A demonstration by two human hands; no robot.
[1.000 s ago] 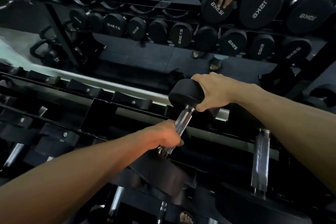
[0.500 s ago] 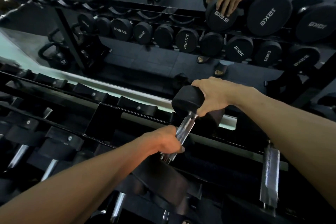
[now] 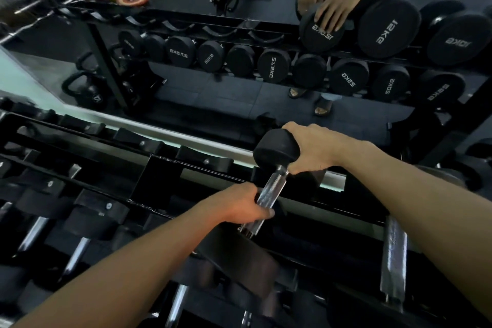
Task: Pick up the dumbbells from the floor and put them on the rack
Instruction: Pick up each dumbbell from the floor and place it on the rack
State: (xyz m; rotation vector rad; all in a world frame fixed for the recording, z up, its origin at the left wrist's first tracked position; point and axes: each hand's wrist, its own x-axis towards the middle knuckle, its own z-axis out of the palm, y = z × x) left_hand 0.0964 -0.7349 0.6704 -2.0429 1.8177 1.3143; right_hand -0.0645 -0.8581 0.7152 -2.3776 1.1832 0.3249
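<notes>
A black dumbbell [image 3: 275, 150] with a chrome knurled handle lies tilted over the top tier of the black rack [image 3: 165, 168], its far head near the mirror, its near head low toward me. My left hand [image 3: 246, 205] grips the chrome handle from the left. My right hand [image 3: 312, 148] is curled over the far rubber head. Whether the far head rests in a cradle is hidden by the hand.
Another dumbbell's chrome handle [image 3: 394, 255] lies on the rack to the right. More dumbbells [image 3: 77, 253] sit on lower tiers at left. A mirror [image 3: 239, 34] behind the rack reflects rows of dumbbells, kettlebells and a bench. Empty cradles [image 3: 202, 158] line the top tier leftward.
The view has shifted slightly; both hands keep the same hold, and the dumbbell has barely moved over the top tier.
</notes>
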